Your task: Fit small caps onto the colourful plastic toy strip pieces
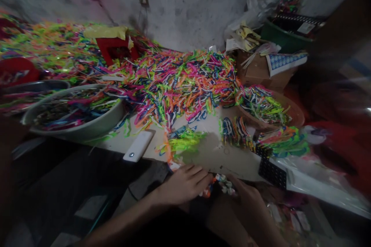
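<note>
The left hand [188, 183], back uppermost, and the right hand [246, 197] at the near edge of the table [216, 156]; a cluster of small white and orange pieces [224, 184] lies between them, its orange part just beside the left fingertips, its white part near the right fingers. The left fingers curve together; whether either hand pinches the cluster cannot be told. Beyond the left hand lie yellow-green strips [187, 142]

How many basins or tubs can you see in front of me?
4: a pale basin at left, a grey basin beyond it, far left, a brown basin at right, and a green tub at upper right. The strand piles may hide more.
</note>
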The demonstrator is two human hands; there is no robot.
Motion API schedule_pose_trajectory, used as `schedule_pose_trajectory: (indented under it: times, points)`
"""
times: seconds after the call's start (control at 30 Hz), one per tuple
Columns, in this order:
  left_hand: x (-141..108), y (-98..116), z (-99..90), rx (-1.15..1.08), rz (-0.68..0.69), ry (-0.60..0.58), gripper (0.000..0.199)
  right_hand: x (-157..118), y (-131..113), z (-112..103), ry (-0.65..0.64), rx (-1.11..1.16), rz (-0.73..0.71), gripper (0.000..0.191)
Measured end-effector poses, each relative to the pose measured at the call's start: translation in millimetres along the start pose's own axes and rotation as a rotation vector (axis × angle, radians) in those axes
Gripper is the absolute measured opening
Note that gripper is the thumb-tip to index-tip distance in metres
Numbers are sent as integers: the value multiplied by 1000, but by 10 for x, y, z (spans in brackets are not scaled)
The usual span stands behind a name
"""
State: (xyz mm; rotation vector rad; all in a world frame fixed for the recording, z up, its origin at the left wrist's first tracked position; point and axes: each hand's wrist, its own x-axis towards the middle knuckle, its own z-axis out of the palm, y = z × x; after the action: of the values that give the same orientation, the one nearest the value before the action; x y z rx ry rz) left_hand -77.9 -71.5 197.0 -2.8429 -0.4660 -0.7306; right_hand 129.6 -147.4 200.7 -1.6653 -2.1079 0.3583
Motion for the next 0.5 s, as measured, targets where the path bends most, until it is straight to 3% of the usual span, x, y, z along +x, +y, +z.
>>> schedule_pose_trajectory:
  times: [0.23,0.37,0.5]
  points:
    - [104,-87,117,22,72,155,7,-5,179,84,-33,29,-77,63]
    - [167,-107,192,-15,96,150,8,-103,233,149,26,19,-64,64]
    - [206,-96,234,-45,133,96,21,-190,259,138,-7,-19,-36,59]
